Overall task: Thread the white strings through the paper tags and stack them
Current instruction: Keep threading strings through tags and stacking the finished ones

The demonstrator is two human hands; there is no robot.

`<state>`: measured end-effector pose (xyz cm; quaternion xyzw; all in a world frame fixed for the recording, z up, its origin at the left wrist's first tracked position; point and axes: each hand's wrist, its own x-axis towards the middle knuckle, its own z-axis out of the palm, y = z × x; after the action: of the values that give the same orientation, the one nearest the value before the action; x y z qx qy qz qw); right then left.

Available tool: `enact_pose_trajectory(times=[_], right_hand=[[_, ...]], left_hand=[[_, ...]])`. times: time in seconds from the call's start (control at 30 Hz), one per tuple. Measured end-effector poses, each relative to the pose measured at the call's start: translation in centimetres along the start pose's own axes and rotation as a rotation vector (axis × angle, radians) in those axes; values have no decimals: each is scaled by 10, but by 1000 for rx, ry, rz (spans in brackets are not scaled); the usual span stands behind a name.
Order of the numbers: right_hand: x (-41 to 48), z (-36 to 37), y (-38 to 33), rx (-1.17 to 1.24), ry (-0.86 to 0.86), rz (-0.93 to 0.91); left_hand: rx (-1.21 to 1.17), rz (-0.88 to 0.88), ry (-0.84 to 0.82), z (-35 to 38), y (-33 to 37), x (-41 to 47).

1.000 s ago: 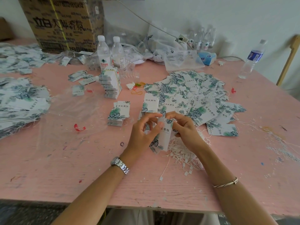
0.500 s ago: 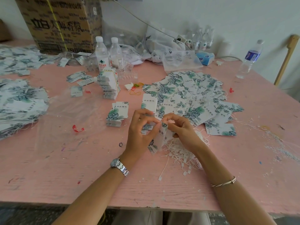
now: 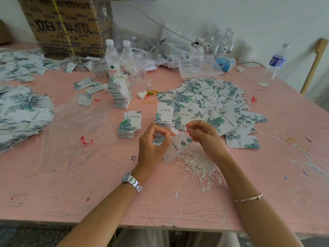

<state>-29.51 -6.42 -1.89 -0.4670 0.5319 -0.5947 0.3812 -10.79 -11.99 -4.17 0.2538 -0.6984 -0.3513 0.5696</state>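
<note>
One pink wooden table (image 3: pixel 71 193) runs to a near edge below both forearms, its widest bare stretch at near left. One brown cardboard box (image 3: pixel 67 27) stands at the far edge. Two loose heaps of leaf-printed white paper tags lie at centre-right (image 3: pixel 210 97) and at far left (image 3: pixel 23 111). One tangle of white strings (image 3: pixel 199 166) lies under the right wrist. Two white-capped clear bottles (image 3: pixel 112 57) stand behind one banded tag stack (image 3: pixel 121 93). The left hand (image 3: pixel 151 145) and right hand (image 3: pixel 204 136) each pinch the top of one tilted tag (image 3: pixel 178 147), held above the strings.
</note>
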Motion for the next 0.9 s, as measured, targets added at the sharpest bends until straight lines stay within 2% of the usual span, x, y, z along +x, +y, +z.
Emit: enact_pose_trajectory(times=[0.2, 0.43, 0.53, 0.7, 0.77, 0.83, 0.9], right_hand=[[-3, 1, 4, -319, -22, -24], [-1, 3, 11, -739, -10, -165], [-1, 5, 11, -748, -6, -185], [-3, 4, 3, -508, 49, -135], [-2, 6, 0, -497, 65, -134], [-2, 6, 1, -602, 87, -147], [-1, 5, 4, -863, 99, -177]], left_hand=[[-64, -16, 39, -1, -1, -1], [-102, -54, 111, -1, 0, 3], [-95, -74, 111, -2, 0, 3], [-71, -110, 104, -2, -1, 4], [-80, -130, 99, -1, -2, 4], [-90, -144, 84, -1, -2, 3], [-99, -148, 66, -1, -2, 2]])
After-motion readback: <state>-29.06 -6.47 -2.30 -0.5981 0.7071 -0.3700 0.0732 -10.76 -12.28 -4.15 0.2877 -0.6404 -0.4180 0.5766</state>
